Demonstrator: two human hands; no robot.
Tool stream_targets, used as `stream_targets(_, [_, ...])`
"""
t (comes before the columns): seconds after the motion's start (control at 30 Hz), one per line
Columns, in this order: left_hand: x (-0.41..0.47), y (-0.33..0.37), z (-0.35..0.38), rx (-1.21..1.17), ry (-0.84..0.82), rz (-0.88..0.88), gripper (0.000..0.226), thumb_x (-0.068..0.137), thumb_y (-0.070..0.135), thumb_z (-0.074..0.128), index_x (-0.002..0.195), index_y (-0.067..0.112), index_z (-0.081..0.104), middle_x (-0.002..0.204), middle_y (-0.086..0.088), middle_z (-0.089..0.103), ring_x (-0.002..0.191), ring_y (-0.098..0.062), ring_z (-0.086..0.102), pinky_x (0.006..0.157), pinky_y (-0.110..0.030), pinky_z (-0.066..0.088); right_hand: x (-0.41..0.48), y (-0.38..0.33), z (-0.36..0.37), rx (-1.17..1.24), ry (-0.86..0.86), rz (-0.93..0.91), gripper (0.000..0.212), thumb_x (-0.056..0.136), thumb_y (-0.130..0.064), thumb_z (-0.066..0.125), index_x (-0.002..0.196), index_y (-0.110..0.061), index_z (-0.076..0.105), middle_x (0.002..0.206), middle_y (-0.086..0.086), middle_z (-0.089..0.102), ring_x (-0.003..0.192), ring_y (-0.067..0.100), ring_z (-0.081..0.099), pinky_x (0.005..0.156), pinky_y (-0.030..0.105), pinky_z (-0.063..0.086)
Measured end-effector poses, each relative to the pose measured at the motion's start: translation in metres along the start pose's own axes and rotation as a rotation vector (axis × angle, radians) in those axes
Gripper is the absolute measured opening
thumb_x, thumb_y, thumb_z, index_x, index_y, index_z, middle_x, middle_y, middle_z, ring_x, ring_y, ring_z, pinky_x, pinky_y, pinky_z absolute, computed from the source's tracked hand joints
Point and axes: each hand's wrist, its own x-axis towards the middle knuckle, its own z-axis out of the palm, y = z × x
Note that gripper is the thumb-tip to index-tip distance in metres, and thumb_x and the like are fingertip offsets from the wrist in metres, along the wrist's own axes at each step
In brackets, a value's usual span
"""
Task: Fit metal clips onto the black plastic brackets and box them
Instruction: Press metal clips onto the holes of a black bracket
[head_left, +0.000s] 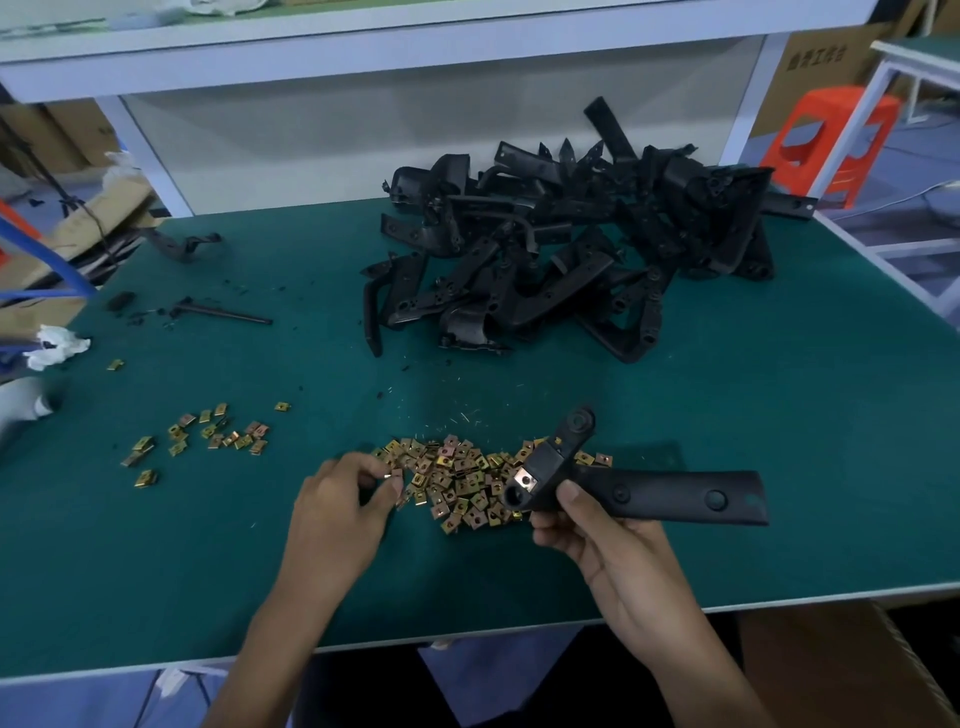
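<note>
The table (727, 415) is surfaced in plain dark green, edged in white. Matte black is seen on the brackets (571, 244) at upper centre, brassy gold on the clips (457, 483) at lower centre, and orange-red on the stool (826, 140) at upper right.

You hold one long black plastic bracket (675, 496), a fitted clip (527, 479) near its bend, at the right end of the near pile of small brass-coloured metal clips (457, 483); more brackets (571, 244) lie heaped far right.

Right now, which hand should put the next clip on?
Left. The left hand pinches a clip beside the pile, while the right hand is busy gripping the black bracket.
</note>
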Motion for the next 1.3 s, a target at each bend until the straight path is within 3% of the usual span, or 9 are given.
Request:
stream_targets(0.13, [0.000, 0.004, -0.001, -0.043, 0.006, 0.001, 0.018, 0.093, 0.022, 0.070, 0.080, 0.025, 0.058, 0.074, 0.011, 0.063, 0.068, -0.003, 0.058, 0.059, -0.024, 0.037, 0.000, 0.000, 0.001, 0.001, 0.004, -0.001, 0.025, 0.079, -0.023, 0.074, 0.095, -0.005, 0.079, 0.089, 0.020, 0.071, 0.078, 0.025, 0.070, 0.068, 0.031, 0.059])
stream_targets(0.23, [-0.002, 0.008, -0.004, -0.073, 0.083, 0.012, 0.017, 0.092, 0.025, 0.072, 0.085, 0.030, 0.058, 0.078, 0.016, 0.067, 0.078, 0.009, 0.060, 0.065, -0.020, 0.043, 0.000, -0.001, 0.002, 0.001, 0.002, -0.002, 0.026, 0.079, -0.024, 0.074, 0.096, -0.005, 0.079, 0.090, 0.019, 0.071, 0.079, 0.025, 0.070, 0.069, 0.031, 0.059])
stream_targets(0.37, [0.000, 0.013, -0.009, -0.098, 0.122, 0.033, 0.012, 0.090, 0.032, 0.074, 0.098, 0.029, 0.064, 0.078, 0.015, 0.068, 0.080, 0.007, 0.063, 0.075, -0.028, 0.050, -0.001, -0.001, 0.001, -0.003, -0.009, 0.005, 0.025, 0.081, -0.024, 0.074, 0.098, -0.006, 0.079, 0.092, 0.018, 0.072, 0.080, 0.024, 0.070, 0.070, 0.031, 0.058])
stream_targets(0.47, [0.001, 0.017, -0.013, -0.159, 0.129, 0.026, 0.009, 0.089, 0.033, 0.075, 0.096, 0.032, 0.070, 0.075, 0.018, 0.070, 0.079, 0.011, 0.064, 0.068, -0.006, 0.043, 0.000, 0.000, 0.001, -0.001, -0.007, 0.009, 0.025, 0.080, -0.025, 0.075, 0.097, -0.006, 0.079, 0.093, 0.018, 0.073, 0.080, 0.024, 0.070, 0.070, 0.031, 0.059])
stream_targets(0.53, [0.001, 0.022, -0.015, -0.244, 0.126, 0.020, 0.008, 0.088, 0.029, 0.076, 0.091, 0.034, 0.071, 0.076, 0.021, 0.071, 0.079, 0.010, 0.064, 0.065, -0.001, 0.042, 0.000, 0.000, 0.001, -0.005, -0.009, 0.009, 0.025, 0.080, -0.025, 0.075, 0.097, -0.006, 0.079, 0.093, 0.018, 0.072, 0.080, 0.025, 0.070, 0.070, 0.031, 0.059])
stream_targets(0.73, [-0.001, 0.049, -0.006, -0.484, -0.073, 0.076, 0.015, 0.097, 0.028, 0.065, 0.092, 0.042, 0.065, 0.084, 0.005, 0.074, 0.076, -0.009, 0.067, 0.075, -0.033, 0.054, 0.000, 0.000, 0.000, -0.019, -0.016, 0.008, 0.026, 0.080, -0.026, 0.075, 0.098, -0.007, 0.079, 0.093, 0.017, 0.072, 0.080, 0.024, 0.070, 0.070, 0.031, 0.058])
stream_targets(0.87, [-0.008, 0.078, 0.007, -0.615, -0.155, 0.079, 0.017, 0.089, 0.024, 0.075, 0.093, 0.041, 0.074, 0.091, 0.009, 0.077, 0.087, -0.008, 0.072, 0.078, -0.023, 0.056, 0.000, 0.000, 0.002, -0.017, -0.027, 0.009, 0.025, 0.080, -0.025, 0.075, 0.098, -0.008, 0.079, 0.092, 0.015, 0.071, 0.077, 0.023, 0.069, 0.068, 0.031, 0.058])
stream_targets(1.03, [-0.014, 0.101, 0.014, -0.897, -0.255, 0.018, 0.022, 0.093, 0.008, 0.070, 0.099, 0.028, 0.077, 0.093, -0.004, 0.079, 0.085, -0.012, 0.073, 0.075, -0.018, 0.055, -0.002, -0.001, 0.002, -0.007, -0.034, 0.018, 0.018, 0.083, -0.020, 0.072, 0.095, -0.009, 0.079, 0.088, 0.016, 0.070, 0.072, 0.024, 0.069, 0.063, 0.031, 0.057])
stream_targets(1.3, [-0.018, 0.109, 0.015, -1.066, -0.354, -0.135, 0.020, 0.070, 0.027, 0.078, 0.090, 0.023, 0.081, 0.090, -0.009, 0.078, 0.082, -0.017, 0.072, 0.072, -0.024, 0.057, -0.004, -0.002, 0.002, -0.032, -0.058, 0.012, 0.016, 0.082, -0.026, 0.078, 0.092, -0.013, 0.078, 0.082, 0.015, 0.068, 0.069, 0.022, 0.066, 0.060, 0.031, 0.054])
